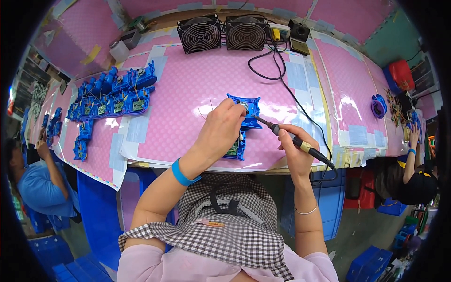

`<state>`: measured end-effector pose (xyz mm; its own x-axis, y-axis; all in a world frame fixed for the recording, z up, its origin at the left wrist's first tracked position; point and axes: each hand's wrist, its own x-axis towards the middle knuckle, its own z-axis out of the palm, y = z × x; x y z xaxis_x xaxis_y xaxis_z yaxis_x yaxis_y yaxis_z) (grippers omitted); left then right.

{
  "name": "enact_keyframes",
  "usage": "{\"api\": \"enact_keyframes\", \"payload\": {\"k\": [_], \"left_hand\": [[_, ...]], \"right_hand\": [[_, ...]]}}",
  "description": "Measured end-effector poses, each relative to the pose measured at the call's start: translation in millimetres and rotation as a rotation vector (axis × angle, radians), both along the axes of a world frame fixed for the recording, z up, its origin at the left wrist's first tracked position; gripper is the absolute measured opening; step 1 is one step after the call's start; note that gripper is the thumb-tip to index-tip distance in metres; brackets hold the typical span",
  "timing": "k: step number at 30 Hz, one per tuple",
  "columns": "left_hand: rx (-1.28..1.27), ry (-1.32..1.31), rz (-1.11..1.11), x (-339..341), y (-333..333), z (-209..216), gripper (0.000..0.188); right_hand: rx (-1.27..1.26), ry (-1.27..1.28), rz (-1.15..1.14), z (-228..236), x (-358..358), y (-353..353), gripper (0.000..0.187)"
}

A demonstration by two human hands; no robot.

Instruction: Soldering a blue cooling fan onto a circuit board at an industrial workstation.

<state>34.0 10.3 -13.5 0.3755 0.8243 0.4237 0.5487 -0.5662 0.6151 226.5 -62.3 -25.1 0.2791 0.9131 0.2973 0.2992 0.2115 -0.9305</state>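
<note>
My right hand (298,149) is wrapped round a soldering iron (303,144), held like a pen. The iron's tip reaches left to a blue plastic housing (251,104) with a round part set in it. Over the housing's left side, my left hand (221,124) has its fingers pinched together. Thin wires (202,112) stick out past those fingers, which seem to grip one; the pinch itself is partly hidden. Just below lies another blue housing piece with a green circuit board (233,149), partly covered by my left hand.
Rows of blue housings (112,96) with boards and wires lie at left. Two black fans (201,35) stand at the back, beside a soldering stand (299,37). The iron's black cord (305,105) loops across the pink table covering (183,89). Co-workers sit left and right.
</note>
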Motion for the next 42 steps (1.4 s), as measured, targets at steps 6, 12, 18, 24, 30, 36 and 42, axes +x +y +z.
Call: {"api": "enact_keyframes", "payload": {"k": [6,12,18,24,30,36,42], "left_hand": [[-0.064,0.019,-0.024,3,2,1,0.005],[-0.012,-0.003,-0.037,2,4,-1,0.008],[0.027,-0.075,0.327,-31,-2,10,0.013],[-0.034,0.080,0.331,-31,3,-5,0.021],[0.013,-0.142,0.222,-13,-4,7,0.013],[-0.337,-0.259,0.123,-3,0,5,0.014],[-0.146,0.041,0.033,0,1,6,0.012]], "right_hand": [[0.004,-0.016,0.002,-1,0,0,0.017],[0.016,-0.031,0.005,2,-1,-1,0.016],[0.036,-0.019,-0.012,-2,7,-3,0.016],[0.013,-0.034,0.001,-2,1,-2,0.016],[0.004,0.029,-0.016,2,1,-4,0.016],[0.000,0.007,-0.003,2,-2,-3,0.016],[0.004,0.009,-0.004,-1,1,-4,0.016]]}}
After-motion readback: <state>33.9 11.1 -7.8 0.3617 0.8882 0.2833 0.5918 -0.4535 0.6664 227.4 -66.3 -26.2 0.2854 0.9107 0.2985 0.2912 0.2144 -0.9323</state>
